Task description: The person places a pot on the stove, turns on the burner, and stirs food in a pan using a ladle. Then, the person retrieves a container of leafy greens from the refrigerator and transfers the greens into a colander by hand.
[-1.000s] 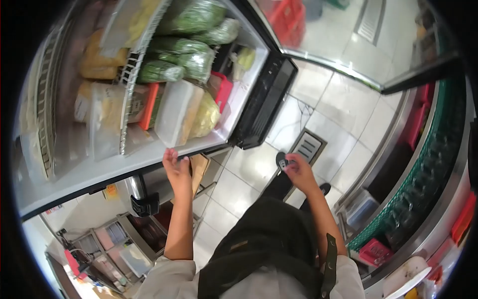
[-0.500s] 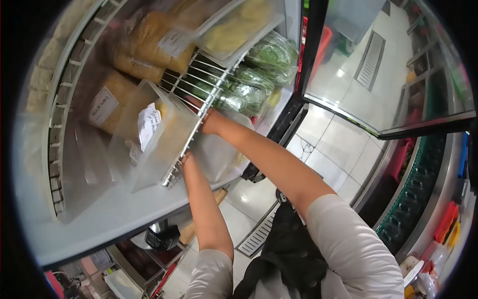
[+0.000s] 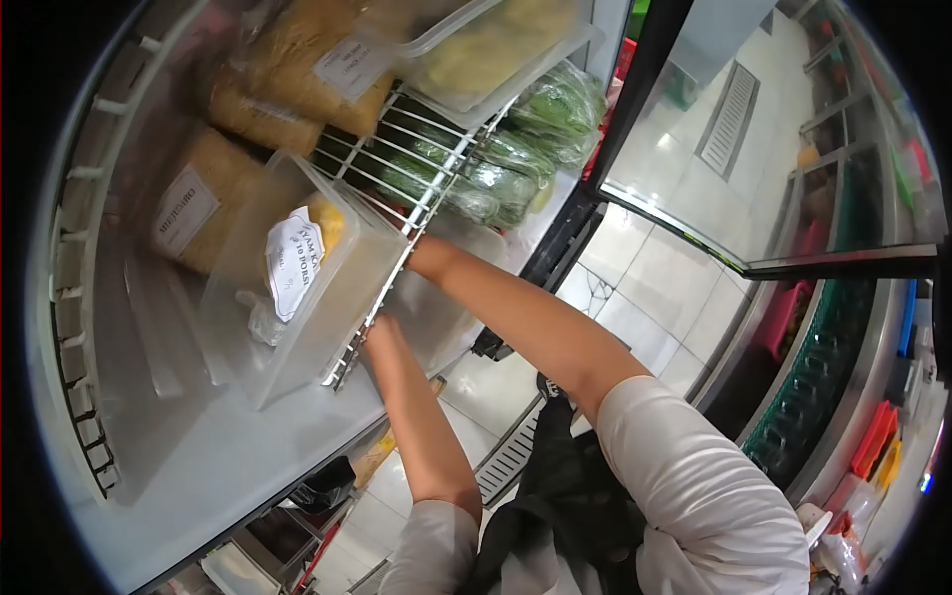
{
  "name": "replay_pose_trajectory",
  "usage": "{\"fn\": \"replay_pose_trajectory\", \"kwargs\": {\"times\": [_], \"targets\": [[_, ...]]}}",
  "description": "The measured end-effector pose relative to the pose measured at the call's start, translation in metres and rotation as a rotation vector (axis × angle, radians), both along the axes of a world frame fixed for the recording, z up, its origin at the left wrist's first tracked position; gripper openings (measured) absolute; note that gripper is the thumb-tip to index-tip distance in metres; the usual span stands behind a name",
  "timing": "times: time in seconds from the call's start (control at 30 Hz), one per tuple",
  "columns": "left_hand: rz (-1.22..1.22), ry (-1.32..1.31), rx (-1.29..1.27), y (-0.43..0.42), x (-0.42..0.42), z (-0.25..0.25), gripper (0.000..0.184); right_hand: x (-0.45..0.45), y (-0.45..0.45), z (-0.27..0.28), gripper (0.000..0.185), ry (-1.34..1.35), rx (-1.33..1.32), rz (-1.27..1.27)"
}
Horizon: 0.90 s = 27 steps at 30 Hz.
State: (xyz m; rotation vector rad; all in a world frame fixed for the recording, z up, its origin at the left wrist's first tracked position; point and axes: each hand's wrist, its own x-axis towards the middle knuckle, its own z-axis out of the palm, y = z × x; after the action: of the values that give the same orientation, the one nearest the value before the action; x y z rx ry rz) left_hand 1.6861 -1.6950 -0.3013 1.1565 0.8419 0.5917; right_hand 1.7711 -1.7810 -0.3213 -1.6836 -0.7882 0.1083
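Observation:
Both my hands reach in beneath the white wire shelf (image 3: pixel 436 188) of an open glass-door fridge. Only the wrist end of my left hand (image 3: pixel 378 330) shows, by the shelf's front corner; its fingers are hidden. My right hand (image 3: pixel 424 255) goes under the shelf's front edge, fingers also out of sight. Close to both hands is a translucent plastic bin (image 3: pixel 446 288) on the level below. On the shelf above them sits a clear plastic container (image 3: pixel 342 273), with a white paper label (image 3: pixel 295 263) reading partly "10 PORSI". What my hands touch is hidden.
Bags of tan food (image 3: pixel 198 198) with labels fill the shelf's back. A second clear container (image 3: pixel 496 59) holds something pale yellow. Plastic-wrapped green vegetables (image 3: pixel 496 178) lie below. The glass door (image 3: pixel 773 139) stands open at right, above a tiled floor (image 3: pixel 635 258).
The view has shifted slightly closer to the shelf, so the container and its label look larger. My hands remain under the shelf's front edge, with little visible movement.

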Motion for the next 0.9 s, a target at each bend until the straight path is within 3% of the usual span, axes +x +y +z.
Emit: {"fn": "replay_pose_trajectory", "kwargs": {"times": [0.1, 0.2, 0.23, 0.3, 0.4, 0.43, 0.6, 0.9], "targets": [[-0.149, 0.049, 0.108, -0.047, -0.032, 0.029, 0.043, -0.015, -0.004, -0.013, 0.051, 0.017, 0.097, 0.037], [-0.028, -0.206, 0.389, -0.112, -0.022, 0.019, 0.033, -0.018, -0.023, 0.007, 0.052, 0.060, 0.081, 0.034], [0.051, -0.144, 0.403, -0.109, -0.023, 0.019, 0.031, -0.016, -0.035, 0.024, 0.054, 0.073, 0.028, 0.022], [0.138, 0.121, 0.335, -0.102, -0.025, 0.043, 0.034, -0.006, -0.043, 0.028, 0.058, -0.004, -0.160, -0.067], [0.381, -0.087, -0.067, -0.083, -0.018, 0.063, 0.031, -0.006, -0.038, 0.015, 0.056, -0.349, -0.134, -0.128], [0.388, -0.100, -0.076, -0.072, -0.014, 0.058, 0.032, -0.005, -0.034, 0.018, 0.064, -0.328, -0.089, -0.074], [0.278, -0.091, 0.001, -0.032, 0.004, 0.004, 0.034, 0.003, -0.015, 0.030, 0.065, -0.198, -0.005, -0.008], [0.124, -0.071, -0.055, 0.009, 0.019, -0.016, 0.038, 0.006, -0.024, 0.030, 0.068, -0.088, 0.010, -0.038]]}}
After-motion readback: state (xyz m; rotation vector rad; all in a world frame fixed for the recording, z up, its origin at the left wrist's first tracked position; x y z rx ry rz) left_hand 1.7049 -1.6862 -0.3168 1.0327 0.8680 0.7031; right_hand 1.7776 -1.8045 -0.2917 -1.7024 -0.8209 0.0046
